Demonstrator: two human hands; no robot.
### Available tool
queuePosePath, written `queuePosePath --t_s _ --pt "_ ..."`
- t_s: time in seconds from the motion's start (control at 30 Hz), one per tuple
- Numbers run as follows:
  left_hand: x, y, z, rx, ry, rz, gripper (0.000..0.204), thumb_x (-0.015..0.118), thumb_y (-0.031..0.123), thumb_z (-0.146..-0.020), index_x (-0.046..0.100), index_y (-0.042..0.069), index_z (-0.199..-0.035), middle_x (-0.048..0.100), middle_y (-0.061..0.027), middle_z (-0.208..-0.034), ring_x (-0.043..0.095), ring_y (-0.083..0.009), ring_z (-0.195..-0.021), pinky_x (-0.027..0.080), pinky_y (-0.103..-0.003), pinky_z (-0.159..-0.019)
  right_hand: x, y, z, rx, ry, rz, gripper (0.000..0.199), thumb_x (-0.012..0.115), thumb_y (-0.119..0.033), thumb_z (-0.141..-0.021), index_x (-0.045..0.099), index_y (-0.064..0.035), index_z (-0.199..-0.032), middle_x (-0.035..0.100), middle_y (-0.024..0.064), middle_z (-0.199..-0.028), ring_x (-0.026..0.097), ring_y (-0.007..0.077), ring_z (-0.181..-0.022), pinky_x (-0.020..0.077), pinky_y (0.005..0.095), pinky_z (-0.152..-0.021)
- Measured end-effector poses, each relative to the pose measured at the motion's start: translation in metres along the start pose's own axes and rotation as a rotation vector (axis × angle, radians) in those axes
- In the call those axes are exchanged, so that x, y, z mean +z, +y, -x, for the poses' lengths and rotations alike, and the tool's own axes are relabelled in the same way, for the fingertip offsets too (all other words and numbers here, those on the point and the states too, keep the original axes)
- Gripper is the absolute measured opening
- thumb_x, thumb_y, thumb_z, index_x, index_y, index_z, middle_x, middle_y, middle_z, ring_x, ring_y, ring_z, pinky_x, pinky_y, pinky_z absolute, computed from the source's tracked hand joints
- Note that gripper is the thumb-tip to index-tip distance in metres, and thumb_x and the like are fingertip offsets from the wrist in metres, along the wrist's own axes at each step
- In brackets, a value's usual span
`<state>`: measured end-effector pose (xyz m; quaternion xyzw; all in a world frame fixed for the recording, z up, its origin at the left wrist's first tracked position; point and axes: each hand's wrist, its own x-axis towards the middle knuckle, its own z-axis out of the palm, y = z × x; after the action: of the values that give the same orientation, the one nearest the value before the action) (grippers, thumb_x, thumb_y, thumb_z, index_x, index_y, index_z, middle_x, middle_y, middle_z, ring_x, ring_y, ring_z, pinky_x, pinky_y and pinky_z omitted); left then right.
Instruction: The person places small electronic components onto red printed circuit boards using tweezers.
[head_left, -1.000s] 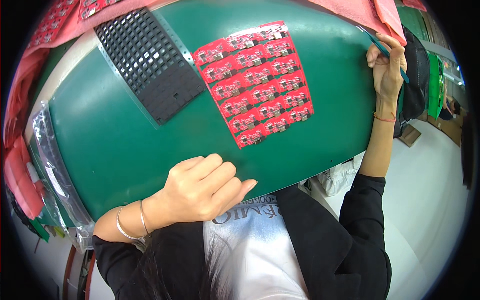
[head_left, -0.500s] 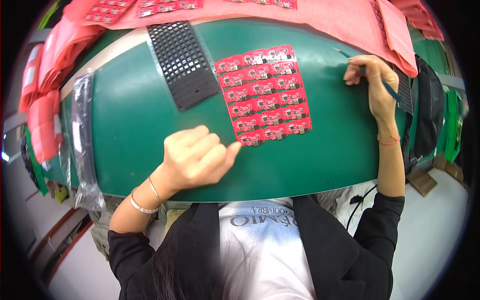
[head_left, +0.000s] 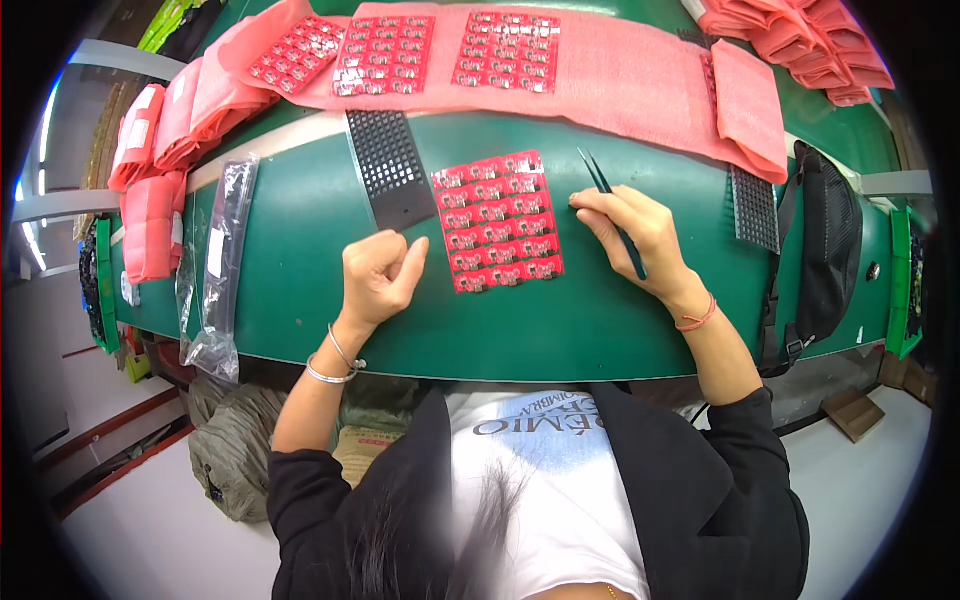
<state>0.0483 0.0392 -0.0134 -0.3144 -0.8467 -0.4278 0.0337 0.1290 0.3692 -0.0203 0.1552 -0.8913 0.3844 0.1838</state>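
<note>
A red printed circuit board panel [head_left: 500,222], made of several small boards in rows, lies on the green table top before me. To its left my left hand [head_left: 380,272] is closed in a fist with the thumb up, apart from the panel; whatever the curled fingers hold, if anything, is hidden. My right hand [head_left: 640,235] grips dark tweezers [head_left: 598,172] to the right of the panel, their tips pointing away from me. A black tray with square pockets [head_left: 385,160] lies just beyond my left hand, its near part showing filled pockets.
Pink foam sheeting [head_left: 620,75] runs along the far side, with more red panels [head_left: 507,55] on it. Folded pink packs [head_left: 150,225] and a clear plastic bag [head_left: 225,260] lie at left. A black bag [head_left: 830,255] and another black tray [head_left: 755,210] are at right.
My right hand has brought the tweezers leftward, nearer the panel. My left hand has drawn away from the panel's near left corner. The view has shifted, showing more of the far side.
</note>
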Motion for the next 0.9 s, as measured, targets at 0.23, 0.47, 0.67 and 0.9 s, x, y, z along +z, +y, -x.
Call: queuePosePath --t_s 0.23,0.47,0.67,0.9 --pt "0.0 0.0 -0.004 0.161 -0.053 -0.025 0.049 0.078 -0.003 -0.08 0.037 0.007 -0.055 0.039 -0.0059 -0.05 0.039 -0.0232 -0.042 0.028 -0.038 -0.042 0.005 0.002 -0.01 -0.017 0.092 0.137 0.027 0.072 0.006 -0.085 0.069 -0.0017 -0.111 0.074 0.0123 -0.107 0.07 0.029 -0.085 0.0572 0.0379 -0.072" --pt "-0.004 0.005 -0.016 0.783 -0.212 -0.323 0.023 0.077 0.02 -0.085 0.073 0.007 -0.103 0.069 -0.0082 -0.125 0.064 -0.0243 -0.118 0.049 -0.04 -0.102 0.004 -0.007 -0.016 0.024 0.045 0.252 0.033 0.072 0.009 -0.077 0.068 0.0008 -0.109 0.073 0.0151 -0.115 0.069 0.03 -0.088 0.0577 0.0394 -0.075" --pt "0.001 0.019 -0.024 0.468 -0.521 -0.127 0.071 0.081 0.039 -0.082 0.06 -0.002 -0.136 0.056 -0.0208 -0.148 0.05 -0.0406 -0.14 0.038 -0.056 -0.116 0.005 -0.009 -0.013 0.0 0.059 0.321 0.032 0.073 0.007 -0.075 0.069 0.0002 -0.106 0.073 0.0132 -0.119 0.068 0.0275 -0.085 0.0577 0.0379 -0.074" --pt "0.004 0.034 0.007 0.6 -0.705 -0.074 0.087 0.079 0.052 -0.078 0.055 0.003 -0.145 0.051 -0.0188 -0.152 0.046 -0.0391 -0.142 0.031 -0.065 -0.118 -0.016 0.007 -0.017 -0.023 0.168 0.322 0.024 0.073 0.004 -0.082 0.07 -0.0013 -0.105 0.074 0.0141 -0.11 0.067 0.0308 -0.081 0.0563 0.0413 -0.072"
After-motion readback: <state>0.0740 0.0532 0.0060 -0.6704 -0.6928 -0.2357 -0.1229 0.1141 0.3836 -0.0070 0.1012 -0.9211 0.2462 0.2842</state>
